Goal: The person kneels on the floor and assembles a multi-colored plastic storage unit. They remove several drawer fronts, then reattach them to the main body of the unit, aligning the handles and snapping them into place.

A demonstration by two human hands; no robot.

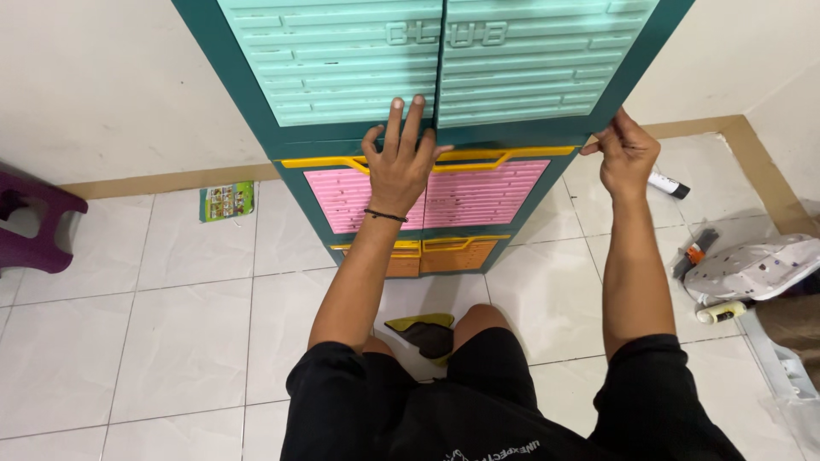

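The left hand [400, 162] is pressing flat and open-fingered against the lower edge of the mint double doors [440, 60], while the right hand [626, 154] is pinching the green side frame [598, 111] of the plastic cabinet standing on the white tiled floor [171, 341]. Held only at one edge, the tall, light cabinet is probably risking a tilt or slide if the push turns uneven, and fingers near the door seam could get nipped.

Cabinet [256, 94]: dark green frame, mint ribbed doors [342, 60], pink drawer [487, 192], orange drawer [457, 256], yellow trims [530, 154].
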